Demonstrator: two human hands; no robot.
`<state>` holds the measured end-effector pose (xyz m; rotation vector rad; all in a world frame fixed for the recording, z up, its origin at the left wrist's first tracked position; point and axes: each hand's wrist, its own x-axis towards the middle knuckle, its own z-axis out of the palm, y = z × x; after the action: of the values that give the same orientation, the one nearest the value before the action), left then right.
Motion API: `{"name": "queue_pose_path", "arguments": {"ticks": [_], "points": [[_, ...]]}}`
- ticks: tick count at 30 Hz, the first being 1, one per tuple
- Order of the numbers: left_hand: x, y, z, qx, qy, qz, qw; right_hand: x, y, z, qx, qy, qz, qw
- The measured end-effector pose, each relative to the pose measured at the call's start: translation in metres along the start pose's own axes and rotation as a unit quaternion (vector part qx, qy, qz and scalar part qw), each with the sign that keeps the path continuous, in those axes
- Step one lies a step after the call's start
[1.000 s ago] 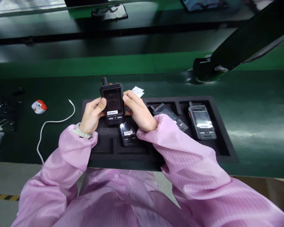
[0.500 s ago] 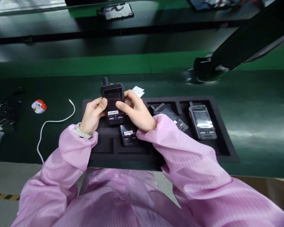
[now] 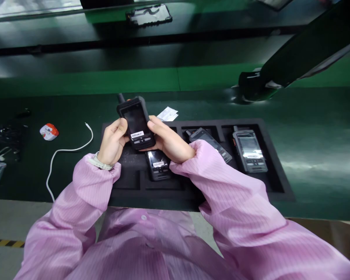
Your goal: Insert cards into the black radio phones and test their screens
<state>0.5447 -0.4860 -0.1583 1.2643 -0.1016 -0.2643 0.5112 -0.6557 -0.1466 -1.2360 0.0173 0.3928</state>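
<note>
A black handheld radio [image 3: 135,120] with a dark screen, a stub antenna and a barcode label is held up between both hands, tilted to the left. My left hand [image 3: 113,140] grips its left edge, thumb on the front. Closed round its lower right side is my right hand [image 3: 170,142], fingers partly hidden behind it. Below them a second radio [image 3: 158,165] lies in the black foam tray [image 3: 163,193]. Two more units, a slanted radio [image 3: 211,144] and an upright grey radio [image 3: 250,149], lie in the tray's right part.
White paper slips [image 3: 167,114] lie behind the tray. To the left are a white cable [image 3: 67,149], an orange-and-white object [image 3: 49,132] and dark tangled cords [image 3: 10,138]. A dark post [image 3: 294,58] slants in from the upper right. Another device [image 3: 150,15] lies on the far surface.
The held radio has tipped to the left and moved slightly left. My right thumb has gone from the screen to the radio's right edge. The device on the far surface has shifted right.
</note>
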Motion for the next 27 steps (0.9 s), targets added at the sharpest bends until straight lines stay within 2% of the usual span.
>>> {"name": "queue_pose_path", "arguments": {"ticks": [2,4,7,9,12,14,17,27], "points": [[0.001,0.001,0.002,-0.021,0.010,0.005,1.000,0.001,0.003,0.001,0.040,-0.036,0.019,0.998],[0.001,0.003,0.005,-0.035,0.010,0.004,0.999,0.002,0.008,0.004,0.030,-0.029,-0.011,0.999],[-0.003,0.005,0.008,-0.045,-0.009,-0.009,0.999,0.001,0.018,0.013,-0.054,0.021,-0.082,0.995],[-0.006,0.007,0.008,-0.049,-0.018,-0.022,0.998,-0.002,0.023,0.018,-0.141,0.044,-0.123,0.981],[-0.009,0.009,0.005,-0.069,-0.001,-0.044,0.997,-0.007,0.024,0.019,-0.224,0.026,-0.147,0.963],[-0.009,0.011,0.003,-0.087,-0.001,-0.050,0.995,-0.009,0.021,0.017,-0.222,-0.002,-0.143,0.965],[-0.008,0.012,0.002,-0.097,-0.029,-0.043,0.994,-0.010,0.015,0.012,-0.194,-0.024,-0.141,0.970],[-0.006,0.011,-0.003,-0.059,-0.045,-0.025,0.997,-0.010,0.005,0.005,-0.181,-0.043,-0.144,0.972]]}}
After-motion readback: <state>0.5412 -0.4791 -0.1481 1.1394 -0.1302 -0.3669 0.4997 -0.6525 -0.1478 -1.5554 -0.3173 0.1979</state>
